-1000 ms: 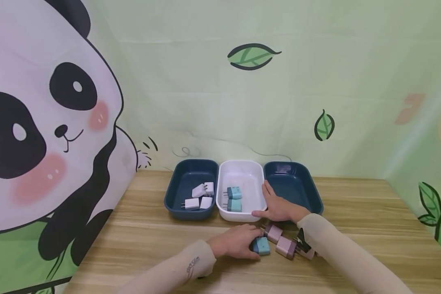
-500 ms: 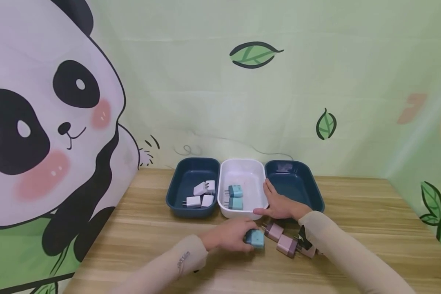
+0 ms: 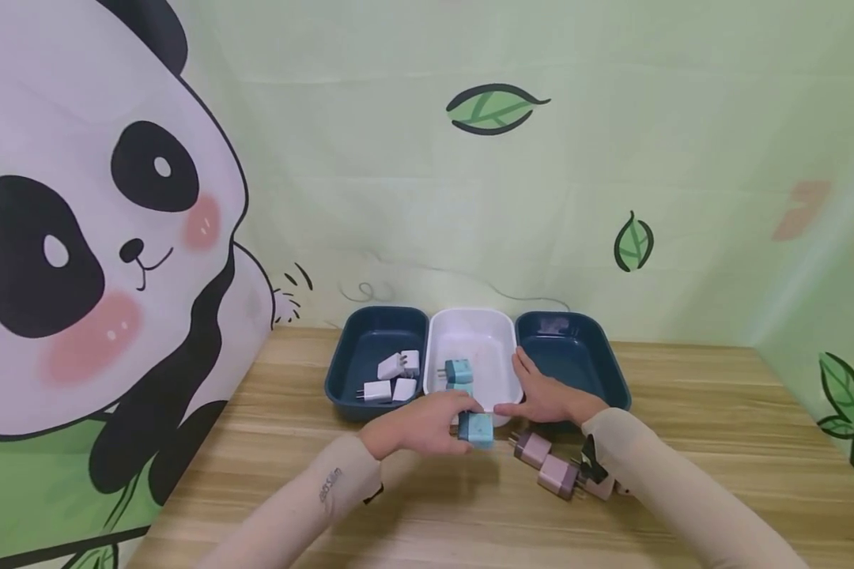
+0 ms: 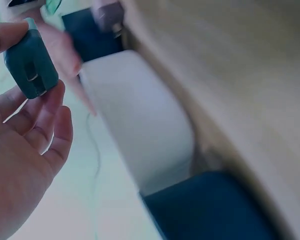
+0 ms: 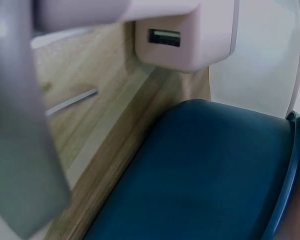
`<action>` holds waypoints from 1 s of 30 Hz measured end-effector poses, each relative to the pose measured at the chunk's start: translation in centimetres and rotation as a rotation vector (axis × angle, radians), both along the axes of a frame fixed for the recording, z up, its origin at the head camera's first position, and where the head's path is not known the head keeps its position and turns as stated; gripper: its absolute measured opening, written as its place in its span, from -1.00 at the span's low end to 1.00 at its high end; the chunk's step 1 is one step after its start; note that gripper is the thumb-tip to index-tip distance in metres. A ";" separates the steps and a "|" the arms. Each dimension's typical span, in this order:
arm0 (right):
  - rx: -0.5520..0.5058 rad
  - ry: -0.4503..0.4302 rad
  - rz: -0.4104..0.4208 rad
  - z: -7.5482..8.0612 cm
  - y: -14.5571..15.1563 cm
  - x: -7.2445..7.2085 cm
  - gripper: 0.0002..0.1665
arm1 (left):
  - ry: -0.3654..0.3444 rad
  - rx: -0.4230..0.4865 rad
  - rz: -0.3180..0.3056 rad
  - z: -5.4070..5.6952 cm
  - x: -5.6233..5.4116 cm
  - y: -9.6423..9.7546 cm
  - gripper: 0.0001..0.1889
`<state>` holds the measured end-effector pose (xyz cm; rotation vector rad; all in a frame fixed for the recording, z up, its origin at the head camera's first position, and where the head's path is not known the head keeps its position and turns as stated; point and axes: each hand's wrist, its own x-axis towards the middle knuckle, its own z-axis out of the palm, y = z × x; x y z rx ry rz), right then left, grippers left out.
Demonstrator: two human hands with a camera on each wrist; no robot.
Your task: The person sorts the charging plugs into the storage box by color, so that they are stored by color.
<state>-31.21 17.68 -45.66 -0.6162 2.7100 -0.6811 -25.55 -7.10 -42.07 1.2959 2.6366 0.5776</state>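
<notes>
My left hand (image 3: 420,423) pinches a teal USB charger plug (image 3: 478,431) between thumb and fingers, raised in front of the white tray (image 3: 496,356). In the left wrist view the charger (image 4: 31,65) turns its dark teal prong face to the camera. Inside the white tray lie teal chargers (image 3: 459,370), the nearer one partly covered by my left hand. My right hand (image 3: 549,397) rests at the white tray's front right corner, fingers extended along its right rim. Pink chargers (image 3: 558,476) lie on the table below my right wrist; one pink charger (image 5: 190,37) shows its USB port close up.
To the left stands a dark blue tray (image 3: 366,340) with several white chargers (image 3: 377,391). A second dark blue tray (image 3: 569,356) stands right, partly behind my right hand. All three trays sit side by side on the wooden table (image 3: 683,411), before a printed cloth backdrop.
My left hand has lifted the teal charger off the table beside the pink ones and carried it left and up toward the white tray. My right hand stays at the tray's corner.
</notes>
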 end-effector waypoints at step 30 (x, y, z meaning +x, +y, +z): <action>0.007 0.017 0.005 -0.3 0.2 -0.1 0.37 | -0.004 0.011 0.292 -0.6 -5.9 1.7 -0.52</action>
